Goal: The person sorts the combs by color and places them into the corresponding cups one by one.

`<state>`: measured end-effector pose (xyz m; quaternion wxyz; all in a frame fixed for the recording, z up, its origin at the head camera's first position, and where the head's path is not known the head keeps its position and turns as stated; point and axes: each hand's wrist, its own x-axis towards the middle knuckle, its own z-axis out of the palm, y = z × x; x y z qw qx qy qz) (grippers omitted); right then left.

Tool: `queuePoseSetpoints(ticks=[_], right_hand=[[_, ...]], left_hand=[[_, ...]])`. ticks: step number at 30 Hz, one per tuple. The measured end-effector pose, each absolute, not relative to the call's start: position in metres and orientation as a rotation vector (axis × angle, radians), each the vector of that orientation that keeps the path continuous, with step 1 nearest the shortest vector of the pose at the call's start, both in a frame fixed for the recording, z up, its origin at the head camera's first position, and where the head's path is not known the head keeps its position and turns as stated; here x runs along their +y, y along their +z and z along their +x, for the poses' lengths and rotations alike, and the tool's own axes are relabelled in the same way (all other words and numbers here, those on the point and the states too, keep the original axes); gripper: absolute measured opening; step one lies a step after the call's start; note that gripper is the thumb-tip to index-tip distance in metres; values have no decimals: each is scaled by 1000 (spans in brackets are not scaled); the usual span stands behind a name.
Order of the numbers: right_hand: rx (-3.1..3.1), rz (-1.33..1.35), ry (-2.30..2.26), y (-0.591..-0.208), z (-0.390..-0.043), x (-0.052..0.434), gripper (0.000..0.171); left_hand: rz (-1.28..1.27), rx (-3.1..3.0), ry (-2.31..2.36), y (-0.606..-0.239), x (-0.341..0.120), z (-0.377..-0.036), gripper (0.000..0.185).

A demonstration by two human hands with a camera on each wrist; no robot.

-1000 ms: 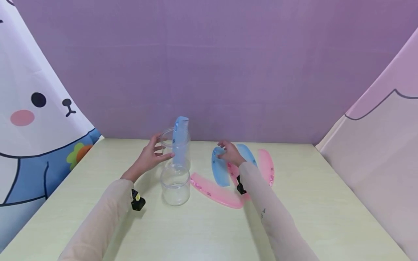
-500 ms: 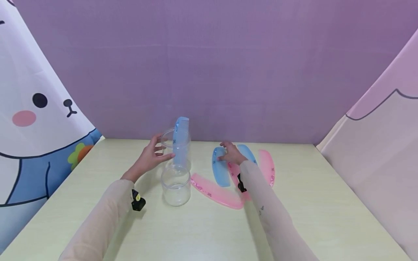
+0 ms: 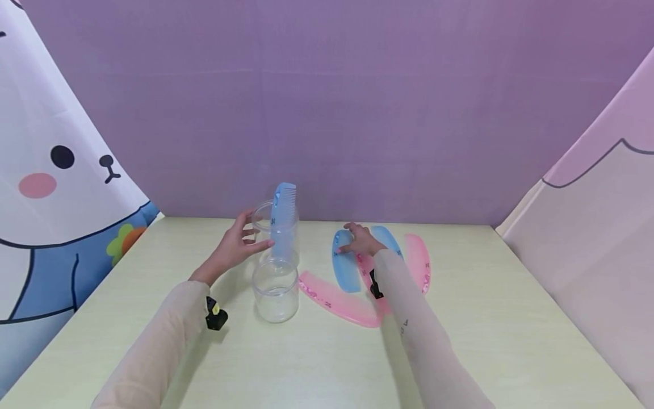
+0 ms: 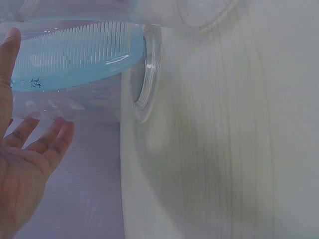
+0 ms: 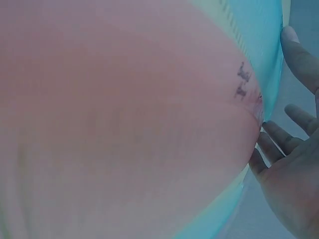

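My left hand grips a clear jar at the back of the table, thumb in front and fingers behind. A blue comb stands upright inside that jar, and the left wrist view shows this comb through the clear wall. My right hand rests with fairly straight fingers on the top end of a blue comb lying flat. In the right wrist view a pink comb fills the frame, with the blue comb beside my fingers.
A second clear jar, with nothing in it, stands just in front of the held one. Around my right wrist lie another blue comb and pink combs. The pale table ends at a purple backdrop.
My right hand has crept slightly left and down onto the flat blue comb's top end. The left hand, both jars and the upright comb have stayed put.
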<state>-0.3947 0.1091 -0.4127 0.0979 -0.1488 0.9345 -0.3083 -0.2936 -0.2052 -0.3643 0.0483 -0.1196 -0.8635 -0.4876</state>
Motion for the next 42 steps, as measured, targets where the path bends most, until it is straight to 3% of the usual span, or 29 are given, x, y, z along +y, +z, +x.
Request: queuePoseSetpoints(ticks=[31, 42], right_hand=[[2754, -464, -1056, -405, -395, 99, 80], [2745, -354, -1192, -401, -392, 97, 71]], left_hand=[[-394, -2629, -1459, -373, -211, -302, 92], [-385, -2636, -1469, -372, -210, -302, 93]])
